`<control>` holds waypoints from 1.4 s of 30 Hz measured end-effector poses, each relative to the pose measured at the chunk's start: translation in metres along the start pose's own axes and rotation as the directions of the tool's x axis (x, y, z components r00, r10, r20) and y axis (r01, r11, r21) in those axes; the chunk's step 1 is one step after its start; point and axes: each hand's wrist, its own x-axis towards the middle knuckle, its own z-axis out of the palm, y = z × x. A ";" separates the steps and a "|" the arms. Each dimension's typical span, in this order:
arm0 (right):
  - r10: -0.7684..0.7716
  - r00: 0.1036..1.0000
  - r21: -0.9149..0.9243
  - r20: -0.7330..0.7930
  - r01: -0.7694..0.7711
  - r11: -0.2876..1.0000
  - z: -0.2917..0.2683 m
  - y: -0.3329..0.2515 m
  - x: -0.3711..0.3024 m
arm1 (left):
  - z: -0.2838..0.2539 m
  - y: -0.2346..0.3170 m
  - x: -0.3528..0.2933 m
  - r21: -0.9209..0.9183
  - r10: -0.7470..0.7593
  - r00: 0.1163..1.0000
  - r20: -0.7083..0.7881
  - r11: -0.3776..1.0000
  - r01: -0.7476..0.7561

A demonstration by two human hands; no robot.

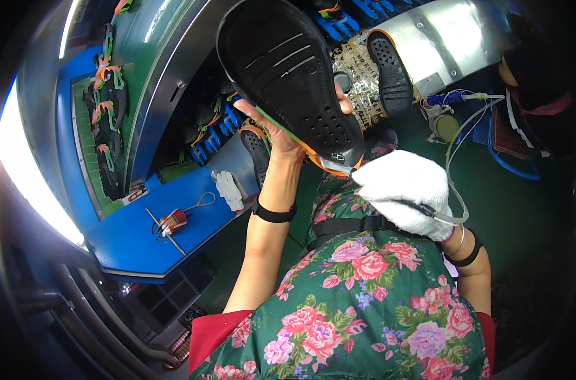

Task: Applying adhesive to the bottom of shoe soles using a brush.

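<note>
A black shoe sole (pixel 288 69) with an orange edge is raised in front of me, its perforated heel end toward me. My bare left hand (pixel 280 133) grips it from beneath, with fingers and thumb on opposite edges. My right hand (pixel 405 190), in a white glove, is closed around a thin brush (pixel 335 166) with a hose running from it. The brush tip meets the sole's orange heel edge. Another sole (pixel 389 73) stands on the taped bench just beyond. Part of a third sole (pixel 255 152) shows behind my left wrist.
A blue table (pixel 129 247) at the left holds a small red container (pixel 172 220) with a stick, and a white glove (pixel 228 190) lies at its edge. The hose (pixel 456 142) loops along the right. Strapped shoes (pixel 107 107) fill a green rack at the far left.
</note>
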 end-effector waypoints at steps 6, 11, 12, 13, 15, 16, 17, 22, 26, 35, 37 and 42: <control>-0.007 1.000 0.063 -0.029 0.009 0.998 -0.002 -0.005 0.006 | 0.002 -0.004 0.005 -0.118 -0.015 1.000 0.027 0.993 0.018; 0.002 0.998 0.016 -0.063 0.000 1.000 -0.007 0.002 -0.001 | -0.012 -0.008 0.006 -0.143 0.039 0.990 0.136 0.990 -0.019; 0.019 0.999 0.025 -0.044 -0.018 1.000 -0.006 0.002 -0.003 | -0.013 -0.009 0.005 -0.132 0.043 0.989 0.142 0.991 -0.024; 0.037 0.999 0.033 -0.024 -0.036 0.999 -0.005 0.001 -0.003 | -0.013 -0.009 0.005 -0.134 0.042 0.989 0.142 0.991 -0.022; 0.032 0.999 0.011 -0.025 -0.032 0.999 -0.003 -0.001 -0.002 | -0.012 -0.011 0.004 -0.122 0.003 0.995 0.097 0.992 0.009; 0.035 0.999 0.042 -0.034 -0.034 0.999 -0.002 -0.002 -0.002 | -0.008 -0.011 0.004 -0.122 0.002 0.995 0.096 0.992 0.010; 0.038 0.998 0.074 -0.044 -0.035 0.997 -0.002 -0.002 -0.002 | -0.004 -0.011 0.003 -0.107 -0.011 0.999 0.045 0.994 0.015; 0.042 0.997 0.083 -0.072 -0.036 0.996 -0.007 0.002 -0.004 | -0.001 -0.009 0.003 -0.004 0.011 1.000 -0.002 1.000 -0.011; 0.042 0.998 0.047 -0.049 -0.040 0.998 -0.005 0.001 -0.009 | 0.009 -0.009 0.002 -0.061 0.013 0.999 0.039 0.998 -0.011; 0.015 0.999 0.067 -0.043 -0.012 0.998 -0.001 -0.010 -0.008 | 0.010 -0.011 0.000 0.047 -0.005 1.000 -0.009 0.999 0.005; 0.030 0.997 0.061 -0.066 -0.026 0.998 -0.005 -0.007 -0.010 | 0.009 -0.012 -0.001 0.058 0.006 1.000 -0.021 0.998 -0.005; 0.064 0.995 -0.055 -0.076 -0.068 0.996 -0.001 -0.006 -0.017 | 0.007 -0.014 -0.006 0.061 0.002 1.000 -0.017 0.998 -0.001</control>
